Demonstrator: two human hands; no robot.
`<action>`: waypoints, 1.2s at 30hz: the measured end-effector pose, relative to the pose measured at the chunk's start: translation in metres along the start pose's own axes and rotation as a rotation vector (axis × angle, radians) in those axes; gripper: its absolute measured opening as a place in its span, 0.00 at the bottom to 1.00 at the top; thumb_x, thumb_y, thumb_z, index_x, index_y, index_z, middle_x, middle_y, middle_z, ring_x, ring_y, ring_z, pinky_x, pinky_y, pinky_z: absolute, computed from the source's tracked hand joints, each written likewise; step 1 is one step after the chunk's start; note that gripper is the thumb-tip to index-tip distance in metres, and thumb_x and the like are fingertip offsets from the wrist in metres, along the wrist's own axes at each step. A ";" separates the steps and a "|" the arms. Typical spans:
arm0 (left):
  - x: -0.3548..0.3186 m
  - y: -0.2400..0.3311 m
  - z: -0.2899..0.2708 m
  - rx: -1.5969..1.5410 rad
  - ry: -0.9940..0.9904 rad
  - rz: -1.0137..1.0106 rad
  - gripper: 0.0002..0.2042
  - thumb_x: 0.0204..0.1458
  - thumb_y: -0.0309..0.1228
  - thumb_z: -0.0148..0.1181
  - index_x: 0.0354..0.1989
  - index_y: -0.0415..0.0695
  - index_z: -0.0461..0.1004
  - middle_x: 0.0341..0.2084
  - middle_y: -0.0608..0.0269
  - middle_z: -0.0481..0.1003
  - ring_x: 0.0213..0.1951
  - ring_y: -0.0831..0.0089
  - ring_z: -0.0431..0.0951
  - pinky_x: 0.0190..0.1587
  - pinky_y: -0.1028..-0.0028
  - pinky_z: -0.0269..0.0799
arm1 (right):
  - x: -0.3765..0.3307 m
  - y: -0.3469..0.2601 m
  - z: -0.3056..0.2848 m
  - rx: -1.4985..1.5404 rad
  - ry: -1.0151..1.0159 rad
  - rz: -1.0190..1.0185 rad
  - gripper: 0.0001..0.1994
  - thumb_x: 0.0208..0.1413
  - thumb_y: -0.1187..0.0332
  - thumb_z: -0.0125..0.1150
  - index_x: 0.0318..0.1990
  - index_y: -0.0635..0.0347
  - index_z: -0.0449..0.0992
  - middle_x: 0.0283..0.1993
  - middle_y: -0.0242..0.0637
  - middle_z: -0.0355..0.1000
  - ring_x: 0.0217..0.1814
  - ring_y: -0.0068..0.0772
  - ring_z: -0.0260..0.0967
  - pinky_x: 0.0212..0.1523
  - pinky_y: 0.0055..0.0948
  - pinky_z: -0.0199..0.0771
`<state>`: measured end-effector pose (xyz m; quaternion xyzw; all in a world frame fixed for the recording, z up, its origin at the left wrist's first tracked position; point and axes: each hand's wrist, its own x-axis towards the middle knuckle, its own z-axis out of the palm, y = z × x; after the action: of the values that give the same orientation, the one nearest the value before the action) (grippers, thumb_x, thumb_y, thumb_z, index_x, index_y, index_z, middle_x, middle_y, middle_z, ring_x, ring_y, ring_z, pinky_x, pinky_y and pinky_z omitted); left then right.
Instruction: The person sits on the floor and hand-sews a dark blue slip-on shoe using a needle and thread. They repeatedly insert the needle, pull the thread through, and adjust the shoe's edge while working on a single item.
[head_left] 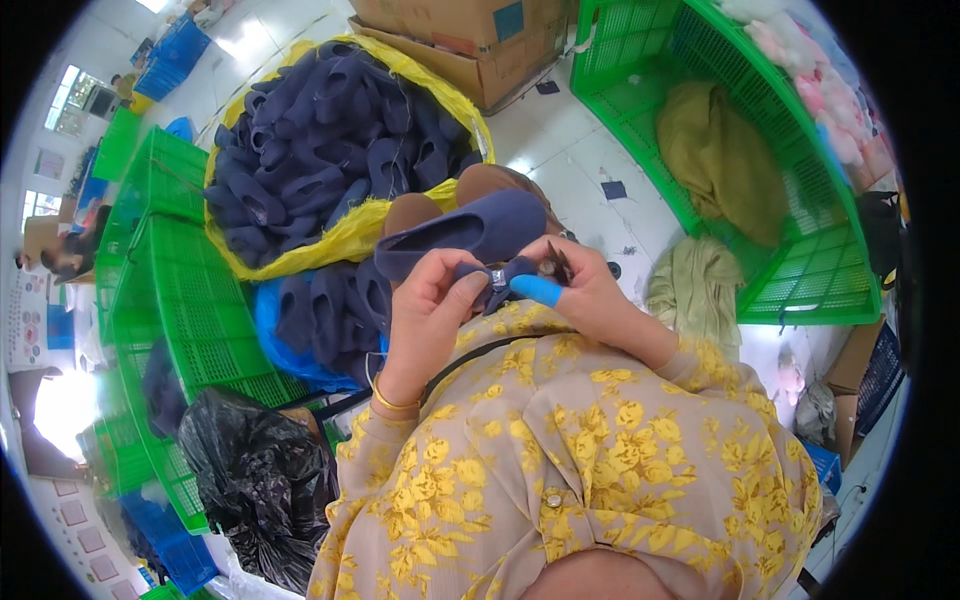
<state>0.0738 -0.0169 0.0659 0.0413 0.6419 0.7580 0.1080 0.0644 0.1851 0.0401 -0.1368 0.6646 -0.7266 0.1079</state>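
Close over my lap, my left hand (432, 312) pinches a small dark blue fabric piece (468, 272) between thumb and fingers. A small pale patch shows on the piece, between the two hands. My right hand (585, 295), with a blue cover on its thumb, grips the piece's other end. Dark thread snips (556, 262) sit in the curl of that same hand, partly hidden by the fingers. Just beyond both hands a dark blue slipper (490, 228) rests across my knees, its opening facing up and left.
A yellow sack (232, 262) full of dark blue slippers stands ahead left, with more in a blue bag (270, 315) below it. Green crates (215, 330) line the left, near a black plastic bag (255, 480). At right a green crate (640, 150) holds olive cloth (715, 150). Cardboard boxes (470, 40) stand ahead.
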 end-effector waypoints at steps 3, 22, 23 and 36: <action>-0.002 0.003 0.003 0.094 0.069 0.112 0.05 0.60 0.24 0.55 0.42 0.39 0.71 0.26 0.71 0.73 0.22 0.88 0.68 0.24 0.86 0.62 | -0.004 -0.014 0.001 -0.164 0.075 -0.159 0.08 0.55 0.70 0.65 0.41 0.58 0.75 0.29 0.25 0.66 0.28 0.15 0.59 0.28 0.20 0.60; -0.012 0.019 0.010 -0.292 0.039 -0.081 0.07 0.60 0.29 0.54 0.43 0.39 0.71 0.31 0.61 0.77 0.27 0.79 0.73 0.32 0.77 0.72 | -0.016 -0.024 -0.003 -0.411 0.141 -0.433 0.17 0.51 0.77 0.61 0.50 0.58 0.73 0.36 0.27 0.70 0.28 0.17 0.64 0.27 0.18 0.66; -0.012 0.017 0.011 -0.278 0.033 -0.069 0.07 0.60 0.28 0.53 0.43 0.39 0.71 0.31 0.61 0.77 0.28 0.79 0.74 0.33 0.76 0.72 | -0.016 -0.026 -0.002 -0.197 0.150 -0.295 0.15 0.54 0.78 0.60 0.50 0.63 0.72 0.37 0.28 0.72 0.27 0.13 0.63 0.27 0.15 0.64; -0.016 0.012 0.015 -0.033 -0.015 0.008 0.11 0.54 0.17 0.59 0.45 0.34 0.72 0.36 0.62 0.76 0.35 0.76 0.77 0.41 0.77 0.75 | -0.023 -0.037 -0.009 -0.816 -0.076 -0.527 0.13 0.50 0.74 0.61 0.45 0.54 0.73 0.35 0.38 0.72 0.33 0.41 0.73 0.31 0.30 0.70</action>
<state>0.0914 -0.0077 0.0821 0.0478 0.6283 0.7686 0.1103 0.0837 0.2047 0.0748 -0.3579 0.8335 -0.4040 -0.1181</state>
